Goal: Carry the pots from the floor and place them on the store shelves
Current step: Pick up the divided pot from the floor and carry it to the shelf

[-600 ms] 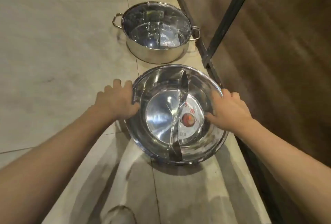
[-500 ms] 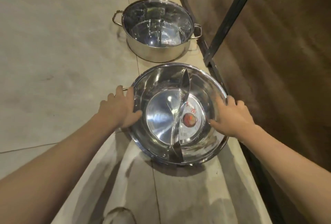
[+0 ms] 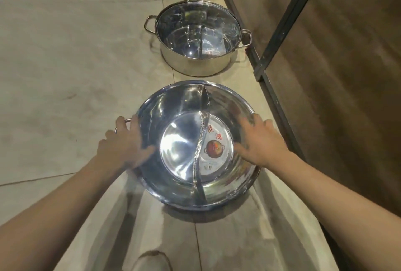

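Observation:
A wide, shiny divided pot (image 3: 180, 119) with an S-shaped partition and a round label inside is in front of me, just above the tiled floor. My left hand (image 3: 123, 145) grips its left rim at the handle, thumb inside the pot. My right hand (image 3: 260, 142) grips the right rim, thumb inside. A second, deeper steel pot (image 3: 197, 53) with two loop handles stands on the floor farther away. The shelf unit (image 3: 325, 75) with brown boards and a dark metal frame runs along the right.
The dark metal post (image 3: 288, 21) of the shelf frame slants close to the right of both pots. A shoe tip (image 3: 152, 261) shows at the bottom. Pale floor tiles (image 3: 65, 64) stretch to the left.
Both hands have shifted along the divided pot's rim, and the pot sits a bit larger and lower in view. The deeper pot has stayed where it was.

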